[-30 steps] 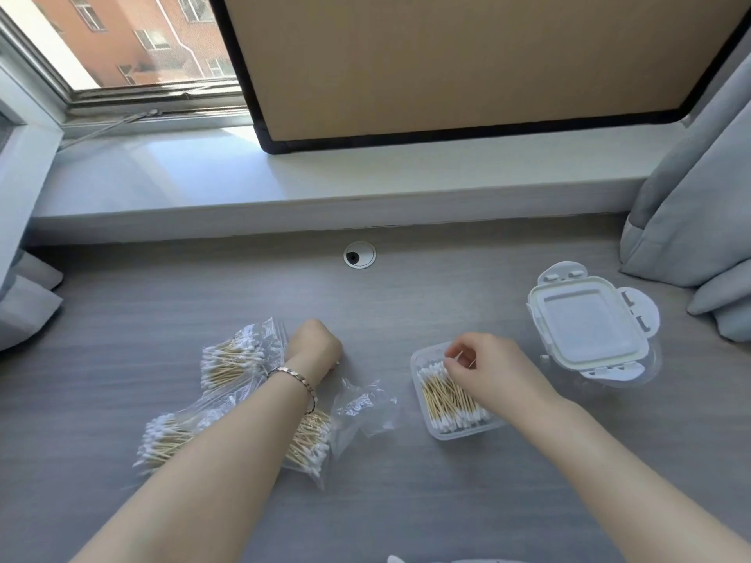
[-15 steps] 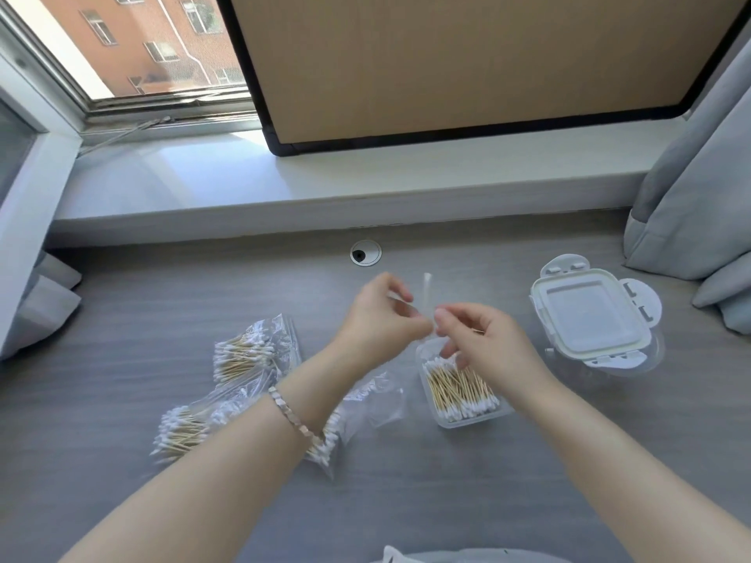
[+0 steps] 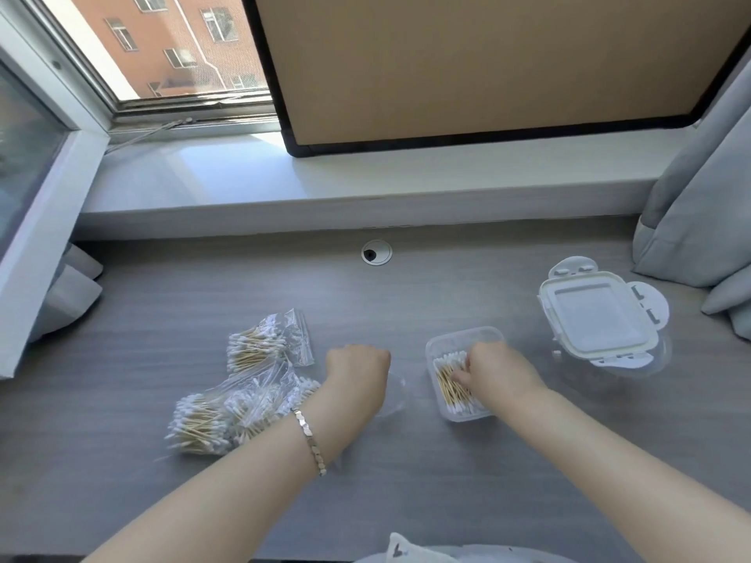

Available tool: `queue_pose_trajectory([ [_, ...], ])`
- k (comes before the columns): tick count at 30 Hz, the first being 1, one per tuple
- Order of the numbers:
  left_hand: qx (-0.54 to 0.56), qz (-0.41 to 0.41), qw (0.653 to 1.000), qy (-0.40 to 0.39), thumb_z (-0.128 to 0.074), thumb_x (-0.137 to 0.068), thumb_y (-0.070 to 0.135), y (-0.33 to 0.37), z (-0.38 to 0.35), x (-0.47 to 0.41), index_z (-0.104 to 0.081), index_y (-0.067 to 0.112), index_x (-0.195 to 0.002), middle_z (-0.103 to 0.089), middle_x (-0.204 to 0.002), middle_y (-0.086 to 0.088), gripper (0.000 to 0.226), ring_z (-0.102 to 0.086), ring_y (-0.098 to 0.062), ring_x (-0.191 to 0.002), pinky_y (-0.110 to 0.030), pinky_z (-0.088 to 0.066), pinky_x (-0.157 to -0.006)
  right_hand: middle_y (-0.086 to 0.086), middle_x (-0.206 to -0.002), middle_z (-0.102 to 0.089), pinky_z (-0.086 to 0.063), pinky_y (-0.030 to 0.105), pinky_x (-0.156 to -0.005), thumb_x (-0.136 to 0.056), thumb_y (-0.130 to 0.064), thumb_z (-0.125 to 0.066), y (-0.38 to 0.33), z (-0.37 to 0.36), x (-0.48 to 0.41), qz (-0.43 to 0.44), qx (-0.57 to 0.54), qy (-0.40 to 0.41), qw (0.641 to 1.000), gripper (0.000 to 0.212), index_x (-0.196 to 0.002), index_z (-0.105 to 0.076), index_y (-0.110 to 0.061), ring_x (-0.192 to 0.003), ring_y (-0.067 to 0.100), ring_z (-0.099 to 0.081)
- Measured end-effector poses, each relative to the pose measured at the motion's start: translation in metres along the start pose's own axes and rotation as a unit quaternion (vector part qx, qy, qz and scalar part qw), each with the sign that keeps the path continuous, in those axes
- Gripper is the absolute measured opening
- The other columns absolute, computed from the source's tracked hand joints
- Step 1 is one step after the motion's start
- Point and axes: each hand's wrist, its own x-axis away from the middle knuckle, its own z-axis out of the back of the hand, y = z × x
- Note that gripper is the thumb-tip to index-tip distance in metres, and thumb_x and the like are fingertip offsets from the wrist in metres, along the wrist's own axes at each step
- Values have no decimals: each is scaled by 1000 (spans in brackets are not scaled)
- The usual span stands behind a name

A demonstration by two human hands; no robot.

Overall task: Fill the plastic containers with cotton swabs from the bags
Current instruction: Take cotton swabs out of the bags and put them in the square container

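**Head view.** Fingers (image 3: 463,373) of the right hand (image 3: 502,375) are bent down onto the cotton swabs (image 3: 449,390) lying in the open container (image 3: 459,337), at about 3 o'clock from the desk's middle. Whether they pinch any swabs or only press them level cannot be told. The left hand (image 3: 357,371) rests knuckles-up at the centre with its fingers curled under and hidden, so their hold is likewise unclear. An empty clear bag (image 3: 393,402) lies just beside it. Three full bags (image 3: 260,347) sit at 9 o'clock, and a second container with its lid (image 3: 597,323) on stands at 2 o'clock, well apart.

**Handling.** The swabs are judged very light, with thin stiff sticks and soft tips. Loose, they scatter easily, so they are best taken as a bundle around the mid-shaft. The bags are limp and slippery and are best gripped at the sealed edge.

**Orientation.** In the container the swabs lie flat and parallel. Their long axis runs roughly from 11 to 5 o'clock, matching the container's longer side, with white tips at both ends. In the bags the sticks run nearer 9 to 3.
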Motion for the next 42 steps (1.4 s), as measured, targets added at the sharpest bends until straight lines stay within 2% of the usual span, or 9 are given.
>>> queue_pose_trajectory([
  [6, 200, 56, 971, 123, -57, -86, 42, -38, 13, -21, -45, 17, -128, -53, -124, -6, 50, -48, -28, -115, -35, -41, -85, 8, -99, -68, -46, 31, -74, -89, -33, -47, -1, 12, 5, 18, -16, 79, 997, 28, -93, -66, -12, -97, 29, -61],
  [13, -33, -169, 985, -3, -70, -67, 57, -56, -8, 6, -47, 19, -123, -49, -125, -2, 71, -44, -23, -117, -34, -34, -95, -5, -102, -68, -42, 27, -70, -93, -31, -41, -7, 13, 20, 70, -34, 154, 985, 26, -100, -65, -25, -100, 19, -59],
  [17, -183, -162, 968, -54, -68, -76, 21, -55, -44, 19, -38, 11, -127, -45, -128, -10, 59, -42, -28, -119, -39, -29, -102, -11, -102, -68, -28, 24, -62, -94, -32, -41, -17, 10, 31, 123, -41, 130, 983, 27, -101, -65, -25, -98, 12, -59],
  [22, 116, -45, 992, 38, -55, -79, 30, -46, -26, 24, -43, 16, -100, -55, -101, -4, 28, -56, -27, -94, -32, -39, -76, -12, -75, -61, -37, 24, -66, -90, -27, -53, -19, 9, 42, 150, -149, 147, 966, 18, -90, -69, -19, -78, 8, -58],
  [24, 407, 72, 909, 46, -57, -80, 35, -39, -2, 24, -42, 16, -93, -56, -84, 0, 27, -58, -20, -75, -27, -42, -61, -16, -70, -55, -38, 16, -66, -85, -24, -61, -22, 10, 43, 188, -231, 169, 940, 11, -87, -69, -17, -70, -3, -53],
  [26, 675, 124, 728, -2, -57, -84, 32, -30, 21, 22, -49, 14, -94, -61, -78, 0, 23, -60, -14, -65, -24, -48, -54, -22, -75, -52, -38, 8, -67, -77, -37, -65, -27, 16, 48, 250, -285, 175, 909, 21, -89, -67, -21, -75, -12, -50],
  [29, 812, 132, 565, -61, -52, -86, 31, -17, 38, 19, -58, 7, -92, -68, -86, -14, 26, -65, -24, -73, -35, -57, -67, -21, -90, -52, -39, 8, -77, -62, -64, -59, -31, 22, 55, 286, -265, 140, 910, 49, -99, -55, -33, -87, -13, -46],
  [34, 845, 126, 508, -111, -46, -91, 32, -1, 40, 26, -57, 3, -100, -67, -81, -15, 33, -65, -20, -60, -29, -56, -52, -4, -76, -61, -41, 13, -67, -75, -39, -58, -28, 24, 57, 254, -263, 270, 891, 25, -78, -64, -15, -73, -4, -47],
  [42, 834, 153, 526, -71, -40, -93, 50, 0, 43, 39, -55, 10, -100, -63, -94, -12, 43, -63, -27, -88, -41, -54, -83, -12, -62, -71, -54, 13, -65, -85, 4, -58, -30, 41, 60, 131, -580, 50, 802, 29, -75, -69, -20, -62, 1, -66],
])
